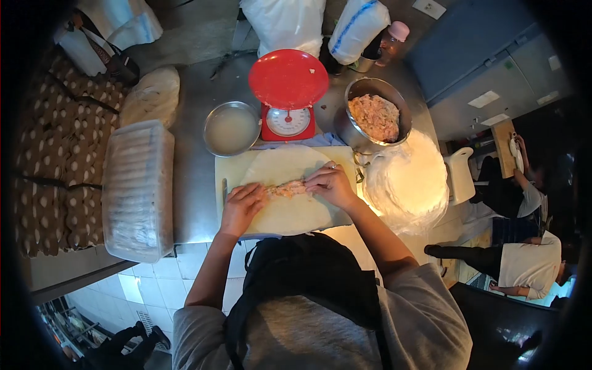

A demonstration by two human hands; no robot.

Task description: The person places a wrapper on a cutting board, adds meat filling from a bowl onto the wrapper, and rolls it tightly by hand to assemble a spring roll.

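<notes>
A strip of minced meat filling [287, 189] lies across a thin pale wrapper sheet [280, 161] on a cutting board [346, 156]. My left hand [243, 205] has its curled fingers on the strip's left end. At the right end, my right hand [331, 184] pinches the filling. Beyond the board stand a red dial scale [288, 124] with a round pan and a metal bowl [214, 148] of cloudy liquid. A metal pot [354, 137] holds more minced meat [374, 117]. Right of the board is a stack of round wrappers [407, 182] in clear plastic.
A long plastic tub [139, 191] with pale rolls stands left, beside stacked egg trays [68, 154]. White bags [283, 28] are at the back. Two people [530, 268] are at the right; another person's legs [126, 345] show lower left.
</notes>
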